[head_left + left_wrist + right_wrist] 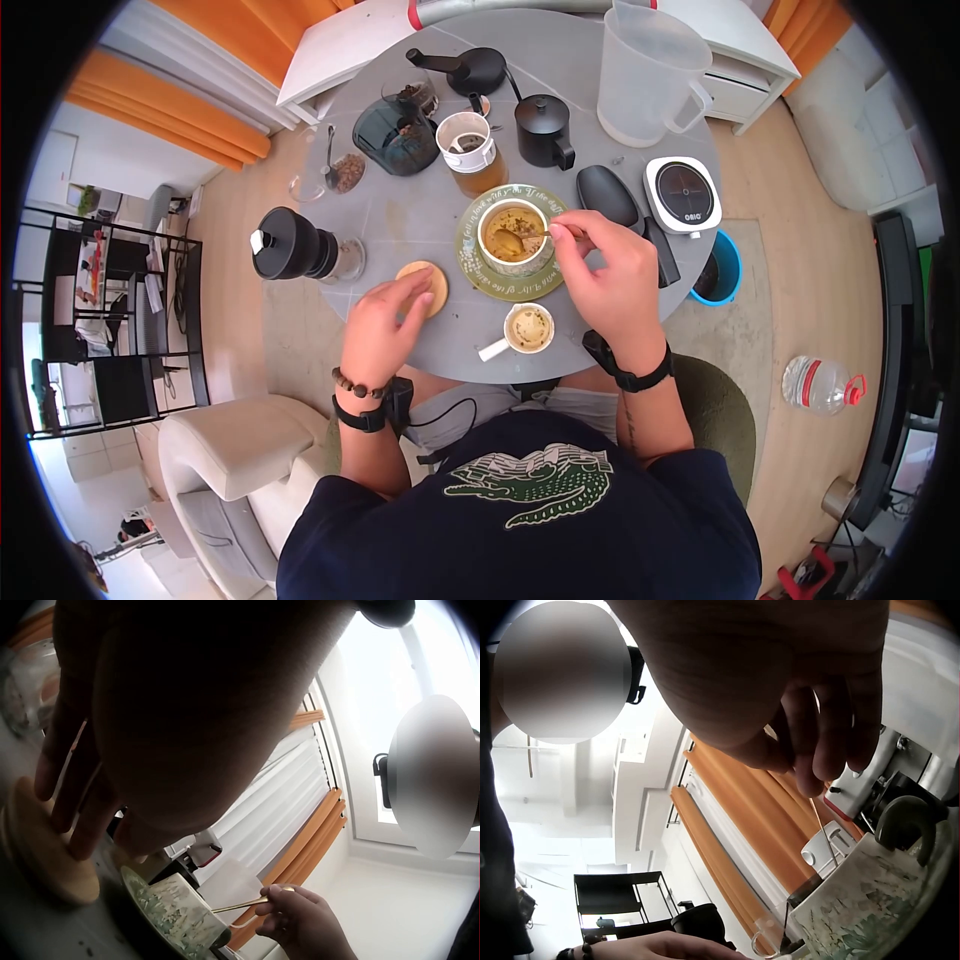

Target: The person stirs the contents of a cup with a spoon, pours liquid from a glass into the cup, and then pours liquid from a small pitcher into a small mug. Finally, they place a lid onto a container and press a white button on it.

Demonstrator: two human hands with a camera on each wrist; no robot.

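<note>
My right hand (612,280) pinches the handle of a gold spoon (535,236), whose bowl sits in the yellowish contents of a patterned cup (513,268). The cup stands on a green saucer (474,268) with lettering. In the left wrist view the same spoon (238,906) slants out of the cup (184,911). My left hand (382,325) rests its fingers on a round wooden disc (437,292) on the table; the left wrist view shows straight fingertips against the disc (46,851). Between the hands, near the table edge, is a small white handled cup (529,328) holding a pale strainer-like piece.
A black grinder (290,245) stands at the left. Behind the saucer are a glass of brown liquid (480,180), a black pot (544,130) and a dark container (395,138). A large clear pitcher (645,80) and white scale (684,193) are at the right.
</note>
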